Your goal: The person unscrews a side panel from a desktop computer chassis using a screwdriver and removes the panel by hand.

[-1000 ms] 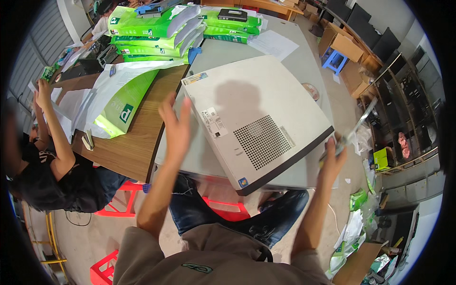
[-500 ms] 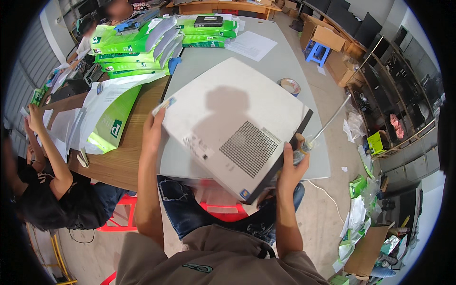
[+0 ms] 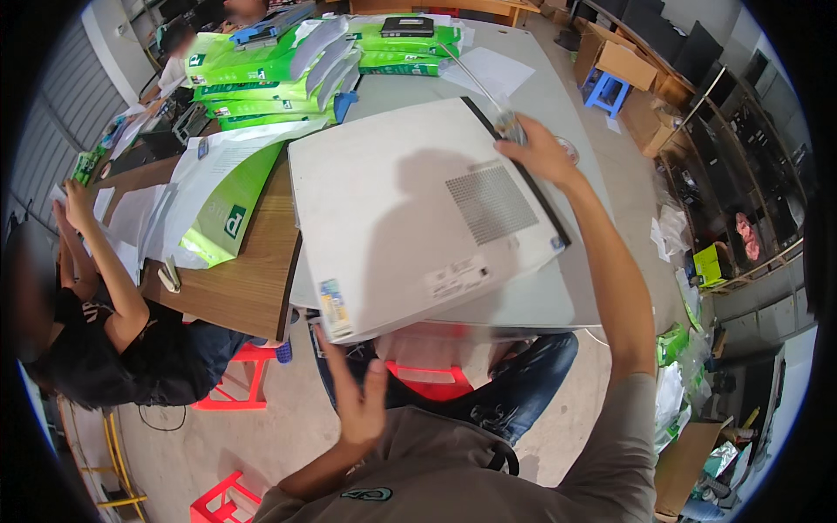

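From afar, I'm grasping a screwdriver [image 3: 511,129] with the right hand [image 3: 547,157] at the pale computer case [image 3: 375,200], the left hand [image 3: 357,418] hanging released near its corner.

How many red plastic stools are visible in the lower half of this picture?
3: one red plastic stool between the person's legs, partly hidden; one stool beneath the black-shirted co-worker; one stool at the lower edge, left of centre. Others may be hidden.
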`<action>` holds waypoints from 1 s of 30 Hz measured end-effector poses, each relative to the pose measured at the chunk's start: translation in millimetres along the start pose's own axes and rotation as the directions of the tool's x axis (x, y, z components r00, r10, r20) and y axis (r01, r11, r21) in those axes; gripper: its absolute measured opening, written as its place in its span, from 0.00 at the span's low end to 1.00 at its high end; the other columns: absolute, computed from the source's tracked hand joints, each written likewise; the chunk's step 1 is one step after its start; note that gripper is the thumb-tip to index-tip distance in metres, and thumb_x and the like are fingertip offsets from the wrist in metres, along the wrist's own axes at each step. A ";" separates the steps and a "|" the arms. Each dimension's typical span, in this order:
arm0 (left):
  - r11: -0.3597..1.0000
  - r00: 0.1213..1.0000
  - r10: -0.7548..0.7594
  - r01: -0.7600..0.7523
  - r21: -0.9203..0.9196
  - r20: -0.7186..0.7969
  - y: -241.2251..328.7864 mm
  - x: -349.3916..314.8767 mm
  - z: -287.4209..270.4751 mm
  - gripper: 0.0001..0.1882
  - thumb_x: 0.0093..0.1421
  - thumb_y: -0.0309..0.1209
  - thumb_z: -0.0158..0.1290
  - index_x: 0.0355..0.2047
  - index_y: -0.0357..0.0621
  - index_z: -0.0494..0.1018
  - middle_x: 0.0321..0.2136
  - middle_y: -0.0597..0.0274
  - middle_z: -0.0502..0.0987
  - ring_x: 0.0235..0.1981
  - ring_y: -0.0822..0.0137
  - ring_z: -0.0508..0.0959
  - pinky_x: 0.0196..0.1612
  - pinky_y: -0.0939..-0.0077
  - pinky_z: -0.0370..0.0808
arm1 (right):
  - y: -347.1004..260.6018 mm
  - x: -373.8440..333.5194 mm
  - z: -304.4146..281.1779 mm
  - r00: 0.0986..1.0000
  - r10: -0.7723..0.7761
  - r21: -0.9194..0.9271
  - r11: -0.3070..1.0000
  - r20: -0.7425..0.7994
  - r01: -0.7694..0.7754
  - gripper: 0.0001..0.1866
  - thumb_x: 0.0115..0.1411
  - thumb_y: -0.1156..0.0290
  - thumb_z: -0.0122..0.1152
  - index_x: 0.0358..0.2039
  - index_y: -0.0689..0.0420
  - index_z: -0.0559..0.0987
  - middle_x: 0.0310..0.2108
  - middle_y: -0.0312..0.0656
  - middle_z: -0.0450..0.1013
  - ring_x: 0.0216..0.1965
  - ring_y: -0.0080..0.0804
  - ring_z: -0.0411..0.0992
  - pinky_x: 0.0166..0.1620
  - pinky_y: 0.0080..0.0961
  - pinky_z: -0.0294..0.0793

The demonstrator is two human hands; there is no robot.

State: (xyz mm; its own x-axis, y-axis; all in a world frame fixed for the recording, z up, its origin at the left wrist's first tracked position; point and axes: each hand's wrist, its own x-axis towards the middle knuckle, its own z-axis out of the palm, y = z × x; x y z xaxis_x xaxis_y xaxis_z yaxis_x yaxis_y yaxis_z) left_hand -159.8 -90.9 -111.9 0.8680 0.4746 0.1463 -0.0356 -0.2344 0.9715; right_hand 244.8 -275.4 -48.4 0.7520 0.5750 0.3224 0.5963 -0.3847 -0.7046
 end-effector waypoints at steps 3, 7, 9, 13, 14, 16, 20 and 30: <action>0.998 0.995 0.039 -0.035 -0.046 0.093 5.0 -14.0 26.5 0.47 0.64 0.30 0.51 0.67 0.26 0.28 0.69 0.36 0.39 0.71 0.50 0.43 0.70 0.63 0.39 | -32.0 27.7 4.3 1.000 0.006 -0.168 0.986 0.017 -0.003 0.24 0.56 0.61 0.66 0.47 0.63 0.75 0.41 0.48 0.75 0.46 0.38 0.72 0.52 0.33 0.68; 0.994 0.961 0.102 -0.093 -0.050 0.257 3.0 -23.1 70.2 0.52 0.62 0.32 0.54 0.65 0.21 0.25 0.68 0.29 0.33 0.71 0.40 0.38 0.70 0.54 0.36 | -87.3 -34.0 -13.5 0.980 0.013 0.112 0.994 -0.200 0.010 0.18 0.58 0.64 0.65 0.45 0.62 0.77 0.38 0.40 0.76 0.40 0.27 0.72 0.46 0.25 0.70; 0.992 0.949 0.119 -0.105 -0.063 0.291 7.2 -25.7 98.5 0.51 0.62 0.32 0.54 0.66 0.22 0.26 0.68 0.26 0.33 0.70 0.36 0.37 0.69 0.52 0.38 | -88.6 -78.8 -18.3 0.957 0.056 0.103 0.994 -0.285 -0.027 0.17 0.58 0.66 0.64 0.45 0.62 0.77 0.38 0.39 0.76 0.40 0.25 0.72 0.45 0.23 0.70; 0.952 0.821 0.274 -0.306 -0.019 0.500 7.8 -15.3 147.4 0.51 0.63 0.32 0.54 0.67 0.25 0.26 0.67 0.25 0.28 0.71 0.37 0.31 0.70 0.54 0.41 | -69.0 -158.5 -12.2 0.762 0.201 0.106 0.979 -0.616 -0.173 0.16 0.61 0.69 0.63 0.47 0.63 0.77 0.40 0.38 0.76 0.42 0.23 0.71 0.48 0.22 0.70; 0.957 0.824 0.258 -0.288 -0.019 0.505 11.5 -10.7 151.0 0.45 0.63 0.35 0.54 0.69 0.30 0.39 0.67 0.24 0.33 0.70 0.34 0.40 0.68 0.53 0.49 | -65.3 -173.8 -5.8 0.754 0.195 0.086 0.980 -0.627 -0.182 0.16 0.61 0.69 0.63 0.47 0.63 0.77 0.40 0.38 0.76 0.42 0.23 0.71 0.48 0.22 0.70; 0.960 0.716 0.236 -0.275 -0.046 0.657 12.8 10.7 138.4 0.38 0.64 0.35 0.54 0.67 0.33 0.49 0.66 0.28 0.43 0.69 0.37 0.48 0.66 0.54 0.53 | -50.6 -201.3 6.9 0.683 0.391 0.390 0.906 -0.617 -0.167 0.18 0.63 0.68 0.61 0.50 0.65 0.76 0.45 0.42 0.76 0.46 0.25 0.71 0.52 0.23 0.69; 0.975 0.815 0.209 -0.216 -0.053 0.540 29.3 73.2 51.2 0.11 0.64 0.32 0.51 0.42 0.39 0.77 0.39 0.50 0.80 0.42 0.60 0.80 0.48 0.70 0.74 | -52.7 -222.3 32.5 0.658 0.510 0.595 0.796 -0.554 -0.116 0.20 0.65 0.67 0.60 0.52 0.66 0.74 0.50 0.45 0.74 0.51 0.27 0.70 0.54 0.24 0.68; 0.972 0.993 -0.006 0.033 -0.231 0.119 -7.9 216.6 11.0 0.26 0.65 0.35 0.52 0.62 0.39 0.66 0.61 0.54 0.67 0.62 0.64 0.65 0.65 0.71 0.55 | -55.3 -223.9 58.3 0.618 0.646 0.820 0.572 -0.448 -0.005 0.21 0.68 0.63 0.55 0.55 0.64 0.72 0.49 0.41 0.73 0.48 0.25 0.70 0.51 0.23 0.70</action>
State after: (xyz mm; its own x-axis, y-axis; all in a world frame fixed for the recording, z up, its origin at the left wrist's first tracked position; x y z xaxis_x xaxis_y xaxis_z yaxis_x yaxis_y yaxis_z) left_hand 33.9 4.4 -89.9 0.9210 0.3715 0.1177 -0.1203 -0.0163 0.9926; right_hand 27.1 -340.8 -118.4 0.9759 -0.2167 0.0267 0.1073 0.3694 -0.9230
